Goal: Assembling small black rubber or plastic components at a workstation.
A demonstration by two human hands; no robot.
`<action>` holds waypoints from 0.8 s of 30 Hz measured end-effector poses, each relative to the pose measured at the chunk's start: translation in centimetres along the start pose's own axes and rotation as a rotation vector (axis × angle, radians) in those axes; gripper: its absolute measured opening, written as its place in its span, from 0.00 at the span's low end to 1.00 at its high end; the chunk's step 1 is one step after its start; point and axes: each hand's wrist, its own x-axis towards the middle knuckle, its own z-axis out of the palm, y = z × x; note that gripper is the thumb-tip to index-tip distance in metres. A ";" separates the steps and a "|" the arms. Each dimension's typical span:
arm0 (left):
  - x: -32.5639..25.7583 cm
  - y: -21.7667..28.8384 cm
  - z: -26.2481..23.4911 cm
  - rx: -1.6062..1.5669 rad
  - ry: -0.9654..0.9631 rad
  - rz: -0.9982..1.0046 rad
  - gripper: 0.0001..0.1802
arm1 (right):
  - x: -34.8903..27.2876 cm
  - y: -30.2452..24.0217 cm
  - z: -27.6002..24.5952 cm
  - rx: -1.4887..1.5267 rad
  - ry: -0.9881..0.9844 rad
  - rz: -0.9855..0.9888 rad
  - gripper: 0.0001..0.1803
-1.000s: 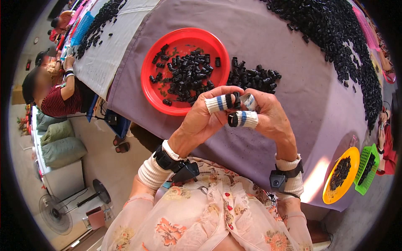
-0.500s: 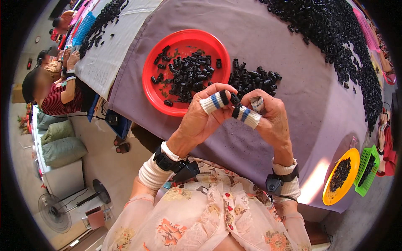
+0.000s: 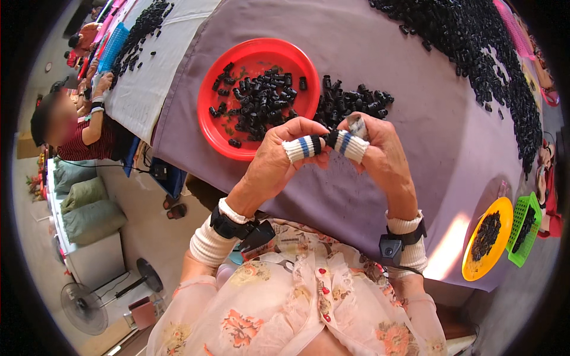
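My left hand [image 3: 274,155] and my right hand [image 3: 380,155] meet above the table, just in front of a red plate [image 3: 209,121]. Thumbs and forefingers of both are pinched together around a small black plastic piece [image 3: 326,136], mostly hidden by the fingertips. White knitted sleeves with blue and black bands cover both thumbs, and a worn greyish wrap [image 3: 357,126] is on my right forefinger. The plate holds a heap of short black cylindrical pieces [image 3: 264,101]. Beside it, just beyond my hands, lies a loose pile of similar pieces [image 3: 355,102].
A huge spread of black pieces [image 3: 457,41] covers the far right of the purple tablecloth [image 3: 249,21]. At the right edge sit a yellow plate [image 3: 502,209] and a green basket [image 3: 515,252], both holding dark pieces. Another person [image 3: 74,124] works at the left; a fan [image 3: 84,308] stands below.
My hands have drawn closer together, and the black piece seen between the fingertips before is now mostly covered. The whole view has shifted slightly.
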 end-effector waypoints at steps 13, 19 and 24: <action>0.2 -1.1 -0.7 -0.442 -0.021 -0.134 0.12 | -0.1 0.6 -1.2 0.079 -0.009 0.027 0.07; 0.2 -1.0 0.2 -0.473 0.051 -0.132 0.12 | 0.0 0.8 -0.5 -0.122 -0.126 -0.033 0.17; 0.0 -0.8 0.8 -0.504 0.065 -0.111 0.12 | 0.2 1.4 -0.5 -0.171 -0.132 -0.091 0.18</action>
